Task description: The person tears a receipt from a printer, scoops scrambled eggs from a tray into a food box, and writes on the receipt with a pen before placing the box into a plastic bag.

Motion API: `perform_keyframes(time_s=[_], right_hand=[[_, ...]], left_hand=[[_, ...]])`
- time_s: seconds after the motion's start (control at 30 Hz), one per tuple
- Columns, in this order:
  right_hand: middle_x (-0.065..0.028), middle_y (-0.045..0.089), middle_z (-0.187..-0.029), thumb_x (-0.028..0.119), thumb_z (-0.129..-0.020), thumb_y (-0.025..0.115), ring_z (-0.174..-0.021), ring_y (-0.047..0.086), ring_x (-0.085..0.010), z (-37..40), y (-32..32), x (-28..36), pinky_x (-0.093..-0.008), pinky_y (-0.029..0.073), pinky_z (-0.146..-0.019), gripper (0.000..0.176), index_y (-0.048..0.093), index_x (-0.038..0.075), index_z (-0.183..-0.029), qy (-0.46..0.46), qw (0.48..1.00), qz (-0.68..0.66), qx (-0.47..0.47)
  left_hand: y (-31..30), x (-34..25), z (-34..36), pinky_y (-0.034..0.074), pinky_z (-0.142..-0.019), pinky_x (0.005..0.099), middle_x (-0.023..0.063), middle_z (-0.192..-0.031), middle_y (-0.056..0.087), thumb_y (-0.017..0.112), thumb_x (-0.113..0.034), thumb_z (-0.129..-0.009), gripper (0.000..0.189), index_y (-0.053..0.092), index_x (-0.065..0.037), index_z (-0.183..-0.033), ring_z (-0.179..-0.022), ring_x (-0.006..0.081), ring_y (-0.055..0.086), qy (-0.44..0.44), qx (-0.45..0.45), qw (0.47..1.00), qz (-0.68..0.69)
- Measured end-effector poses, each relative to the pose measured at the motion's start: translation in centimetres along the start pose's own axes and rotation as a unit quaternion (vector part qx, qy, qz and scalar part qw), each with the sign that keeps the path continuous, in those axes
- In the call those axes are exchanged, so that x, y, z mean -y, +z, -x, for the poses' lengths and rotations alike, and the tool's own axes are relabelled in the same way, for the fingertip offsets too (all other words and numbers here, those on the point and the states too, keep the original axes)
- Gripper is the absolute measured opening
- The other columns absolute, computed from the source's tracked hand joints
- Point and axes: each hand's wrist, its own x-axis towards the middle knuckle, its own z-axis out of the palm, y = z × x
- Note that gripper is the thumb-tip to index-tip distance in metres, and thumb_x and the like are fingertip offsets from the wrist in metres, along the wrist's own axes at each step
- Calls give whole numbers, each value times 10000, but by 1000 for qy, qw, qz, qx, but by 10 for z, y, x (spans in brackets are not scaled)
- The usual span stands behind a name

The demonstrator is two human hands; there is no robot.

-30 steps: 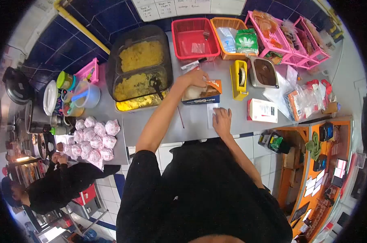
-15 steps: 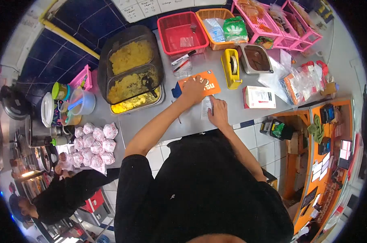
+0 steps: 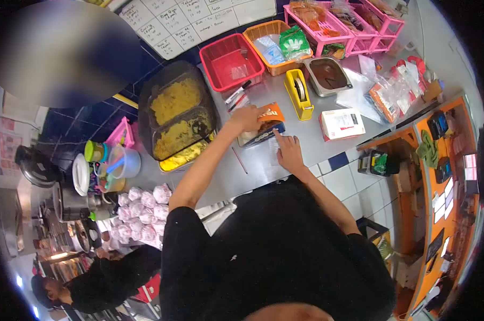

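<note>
My left hand (image 3: 246, 119) rests on the left part of a small box with an orange top and dark blue side (image 3: 270, 113); its fingers look bent over the box, and the fingertips are hard to make out. My right hand (image 3: 290, 152) lies near the counter's front edge with its fingers apart, the index finger reaching to the box's lower right corner. Under that hand is a white printed slip (image 3: 273, 150). A thin reddish stick (image 3: 240, 160) lies on the steel counter (image 3: 220, 179) below the box.
Black tray of yellow food (image 3: 175, 99), red basket (image 3: 232, 63), orange basket (image 3: 271, 68), yellow tape dispenser (image 3: 298, 95), metal pan (image 3: 328, 76) and white-red box (image 3: 342, 124) stand around. Wrapped bundles (image 3: 146, 211) sit at left. A co-worker in black (image 3: 113, 278) stands lower left.
The orange item, flat under my left hand before, now shows as a box with a dark blue side. My right hand has opened beside it. The view has shifted and turned, showing more whiteboard.
</note>
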Motion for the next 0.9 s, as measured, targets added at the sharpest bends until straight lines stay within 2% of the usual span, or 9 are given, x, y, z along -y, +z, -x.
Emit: perform_keyframes(time_s=[0.2,0.27,0.3,0.37,0.4,0.5,0.6,0.67,0.9], right_hand=[[-126,622,-972,76,-794,633,-1012,595,-294,3,10,-4,-576,382,-1035,771,350,115,-1511,25,999,-8,-21],[-134,646,-1019,83,-813,621,-1042,613,-302,4,14,-3,-597,376,-1042,708,388,123,-1479,43,999,2,-2],[-160,644,-1041,108,-857,584,-1035,615,-313,6,18,-5,-595,369,-1057,665,371,82,-1486,45,999,14,13],[-160,632,-1089,276,-875,632,-1070,608,-304,15,36,-15,-589,358,-1063,672,396,111,-1481,58,997,-15,46],[-149,613,-1159,340,-860,654,-1105,603,-297,17,43,-19,-587,348,-1066,723,383,129,-1496,47,997,-5,63],[-101,594,-1170,156,-846,589,-1106,589,-263,21,36,-18,-557,344,-1081,778,285,205,-1561,40,998,-16,38],[-95,590,-1092,119,-840,584,-1076,592,-268,14,30,-12,-550,357,-1069,831,228,218,-1584,56,996,-45,47],[-97,586,-1070,106,-840,581,-1068,591,-270,9,21,-4,-559,360,-1060,845,211,224,-1591,60,997,-34,26],[-175,582,-1126,75,-840,572,-1095,571,-339,25,3,-10,-414,414,-1040,878,123,63,-1595,35,996,-86,-7]], left_hand=[[38,-25,10,546,-839,508,192,-1159,655,612,-407,-879,510,614,-83,-1271,-1005,377,673,2,-112,994,-3],[6,-27,9,555,-802,496,202,-1022,698,591,-369,-894,403,684,-54,-1128,-923,380,690,-20,-38,999,-28],[8,-1,1,551,-777,496,219,-905,707,570,-325,-907,333,714,-32,-970,-875,388,693,-31,-100,989,108],[-4,65,-19,522,-761,539,258,-929,694,553,-325,-934,355,714,-11,-905,-877,435,677,58,-86,994,-25],[-10,79,-22,520,-766,546,283,-908,685,573,-385,-933,418,712,8,-903,-868,450,674,-62,-131,988,53],[-41,64,-15,490,-904,536,281,-1147,648,667,-368,-878,538,602,19,-1247,-1064,442,626,-149,-80,985,-17],[-24,21,6,293,-1135,539,198,-1419,479,737,-182,-741,727,475,-107,-1415,-1342,402,412,-24,-300,953,-29],[-31,-38,29,193,-1174,610,184,-1465,451,691,-184,-805,699,450,-96,-1456,-1403,408,353,-20,-357,933,-37],[42,-141,80,421,-1033,471,208,-1302,555,564,-189,-998,362,544,50,-1269,-1194,387,545,-80,-476,845,230]])
